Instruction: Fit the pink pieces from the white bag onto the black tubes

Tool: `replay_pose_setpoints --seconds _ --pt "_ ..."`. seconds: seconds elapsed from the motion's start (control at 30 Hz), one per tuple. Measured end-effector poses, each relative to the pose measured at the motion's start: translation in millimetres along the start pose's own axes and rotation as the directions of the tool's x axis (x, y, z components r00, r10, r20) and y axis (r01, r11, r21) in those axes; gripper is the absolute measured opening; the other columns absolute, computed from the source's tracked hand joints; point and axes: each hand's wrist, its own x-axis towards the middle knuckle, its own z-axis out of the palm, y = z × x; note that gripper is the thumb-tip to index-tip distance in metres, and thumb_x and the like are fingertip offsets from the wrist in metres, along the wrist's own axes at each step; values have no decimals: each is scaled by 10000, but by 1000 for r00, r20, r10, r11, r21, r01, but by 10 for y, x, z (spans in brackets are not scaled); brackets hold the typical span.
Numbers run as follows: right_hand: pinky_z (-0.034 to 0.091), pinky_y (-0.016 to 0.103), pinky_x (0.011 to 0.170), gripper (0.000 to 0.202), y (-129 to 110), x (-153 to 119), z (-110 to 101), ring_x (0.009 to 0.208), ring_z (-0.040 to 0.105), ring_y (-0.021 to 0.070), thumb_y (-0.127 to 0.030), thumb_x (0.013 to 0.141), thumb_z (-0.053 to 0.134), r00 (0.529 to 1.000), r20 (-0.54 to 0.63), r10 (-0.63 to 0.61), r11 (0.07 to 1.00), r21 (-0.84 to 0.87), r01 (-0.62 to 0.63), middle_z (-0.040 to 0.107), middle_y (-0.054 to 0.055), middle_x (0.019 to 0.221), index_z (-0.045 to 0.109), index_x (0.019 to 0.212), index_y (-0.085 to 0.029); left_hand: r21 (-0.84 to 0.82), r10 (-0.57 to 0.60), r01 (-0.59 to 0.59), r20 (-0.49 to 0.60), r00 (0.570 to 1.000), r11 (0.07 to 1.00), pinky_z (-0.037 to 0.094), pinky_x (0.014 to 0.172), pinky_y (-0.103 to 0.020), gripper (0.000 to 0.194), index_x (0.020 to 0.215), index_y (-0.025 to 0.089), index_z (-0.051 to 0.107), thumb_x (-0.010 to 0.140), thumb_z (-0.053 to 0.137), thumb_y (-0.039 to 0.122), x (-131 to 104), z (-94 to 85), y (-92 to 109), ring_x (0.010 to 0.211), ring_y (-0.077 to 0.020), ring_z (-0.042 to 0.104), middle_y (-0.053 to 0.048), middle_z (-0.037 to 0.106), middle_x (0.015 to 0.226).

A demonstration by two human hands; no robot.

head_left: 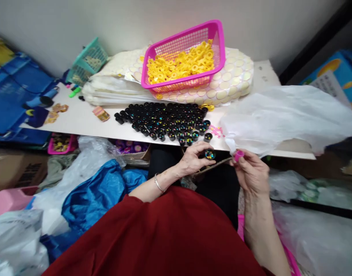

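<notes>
Just below the frame's centre, the left hand pinches a small black plastic cup filled with coloured beads. Right of it, the right hand grips a small pink plastic cap. Above them, rows of black bead-filled cups stand on the white table, beneath a pink mesh basket of yellow rings.

Head-worn view, forward and downward
</notes>
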Motion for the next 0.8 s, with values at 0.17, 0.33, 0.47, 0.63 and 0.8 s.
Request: replay_pose_setpoints --seconds 0.17,0.33,0.47,0.63,0.8 --pt "466 195 395 253 115 122 -222 479 511 70 -251 499 863 938 -307 -161 985 -111 132 629 -6 630 728 709 -215 234 -67 212 -506 860 949 465 737 -289 377 881 181 698 552 831 306 -348 -508 -200 819 -155 565 -28 630 859" --pt "407 200 343 277 114 237 -343 465 475 72 -262 480 848 895 -352 -273 951 -241 195 615 -17 620 714 708 -180 357 -7 321 -659 752 877 399 575 -221 270 865 186 682 617 775 238 -412 -822 -440 576 -76 446 27 556 730" --pt "422 242 386 288 98 271 -303 482 474 90 -296 510 834 885 -329 -331 917 -335 218 627 -9 654 719 751 -191 477 85 343 -672 735 809 395 568 -222 251 877 186 660 651 752 247 -358 -860 -539 542 -72 433 30 531 726" --pt "495 282 576 300 127 155 -152 608 552 113 -361 628 759 897 -167 -409 813 -514 275 631 -6 764 696 862 -183 496 112 386 -713 692 778 440 591 -233 335 972 175 627 668 743 255 -299 -870 -613 528 -76 470 27 532 747" --pt "497 333 756 181 236 47 178 797 589 165 -318 787 608 882 347 -319 595 -651 471 625 41 864 661 911 -198 559 208 354 -708 675 750 475 597 -243 440 1076 172 554 711 722 352 -348 -822 -597 521 -58 482 -30 576 933"
